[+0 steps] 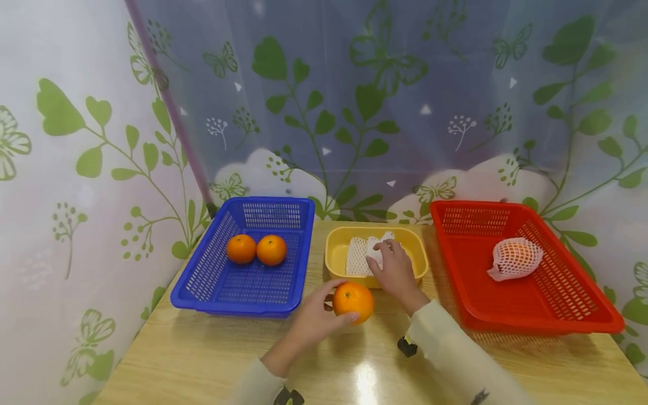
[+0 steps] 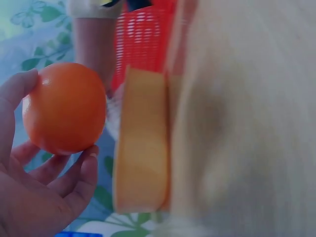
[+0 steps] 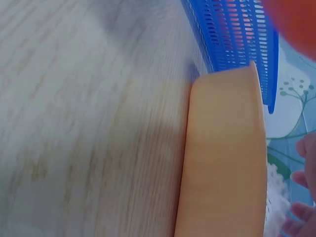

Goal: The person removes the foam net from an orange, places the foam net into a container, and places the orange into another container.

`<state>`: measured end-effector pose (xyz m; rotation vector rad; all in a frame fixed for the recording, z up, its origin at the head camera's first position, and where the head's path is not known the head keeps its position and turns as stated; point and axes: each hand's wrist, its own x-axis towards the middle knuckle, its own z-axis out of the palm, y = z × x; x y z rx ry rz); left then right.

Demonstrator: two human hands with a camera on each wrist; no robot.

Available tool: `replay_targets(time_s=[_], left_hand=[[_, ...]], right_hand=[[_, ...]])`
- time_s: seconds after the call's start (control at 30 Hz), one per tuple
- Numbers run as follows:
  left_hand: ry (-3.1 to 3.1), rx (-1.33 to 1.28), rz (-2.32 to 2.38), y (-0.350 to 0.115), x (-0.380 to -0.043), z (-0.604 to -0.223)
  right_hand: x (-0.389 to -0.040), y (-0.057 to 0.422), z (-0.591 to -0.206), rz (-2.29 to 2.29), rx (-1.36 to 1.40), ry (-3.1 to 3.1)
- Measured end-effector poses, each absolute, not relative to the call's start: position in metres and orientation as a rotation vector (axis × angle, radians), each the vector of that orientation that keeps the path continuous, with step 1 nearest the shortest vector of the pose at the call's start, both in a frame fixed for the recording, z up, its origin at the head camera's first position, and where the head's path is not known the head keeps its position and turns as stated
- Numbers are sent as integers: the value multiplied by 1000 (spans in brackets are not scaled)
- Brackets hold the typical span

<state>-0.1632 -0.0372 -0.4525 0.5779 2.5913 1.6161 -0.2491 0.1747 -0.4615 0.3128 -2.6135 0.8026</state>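
Observation:
My left hand (image 1: 319, 315) holds an orange (image 1: 352, 302) between thumb and fingers, above the table just in front of the yellow basin (image 1: 334, 270). In the left wrist view the orange (image 2: 66, 108) is bare and rests against the fingertips. Over the basin, my right hand (image 1: 396, 271) has its bent fingers and thumb at a crumpled white foam net (image 1: 374, 247) and seems to pinch it. Beside that lies a flatter foam net (image 1: 356, 256). From the right wrist, white netting (image 3: 275, 197) shows above the basin's rim near the fingertips.
On the left stands a blue basket (image 1: 243, 289) with two bare oranges (image 1: 256, 250) in it. A red basket (image 1: 498, 306) on the right holds one orange in a foam net (image 1: 516, 257). A patterned curtain (image 1: 324, 112) hangs behind the wooden table (image 1: 192, 349).

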Motion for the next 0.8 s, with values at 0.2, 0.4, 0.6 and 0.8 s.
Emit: replay_targets(time_s=[0.2,0.4,0.6,0.8], left_hand=[[2595,539,1706,-51,-164,-433],[2599,462,1791,-65,-166,-419],[2612,411,1871,-84,-170,-418],[2684,303,1848,-111,-177,-416]], right_hand=[[-243,166,-463,787,335,-2551],[-236,152,-463,826,421,-2535],[-229,135,-463,876,528,-2518],[-223,118,-462,931,571,-2540]])
